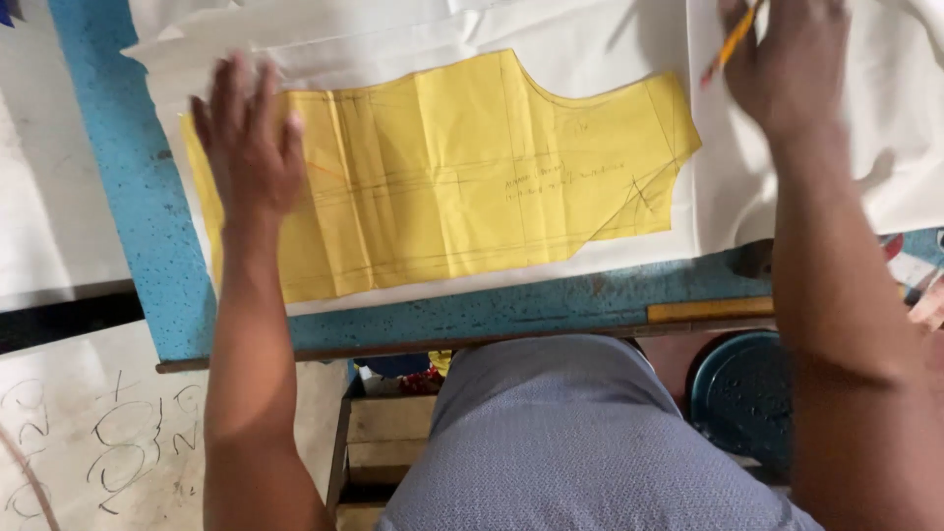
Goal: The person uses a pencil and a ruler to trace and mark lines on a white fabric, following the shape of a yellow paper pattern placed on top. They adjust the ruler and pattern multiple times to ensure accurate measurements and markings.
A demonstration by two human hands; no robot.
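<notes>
A yellow paper pattern piece [472, 167] with pencil lines and creases lies flat on white fabric [610, 44] spread over a blue table [492, 310]. My left hand [251, 138] rests palm down on the pattern's left end, fingers spread and slightly blurred. Over the white fabric at the upper right, past the pattern's right edge, my right hand [787, 59] grips a yellow pencil [730, 44].
The blue table edge [118, 147] runs down the left side, with a scribbled white surface [88, 433] below it. A wooden ruler [708, 310] lies at the near edge. Under the table are a round blue lid [742, 393] and wooden crate slats [388, 433].
</notes>
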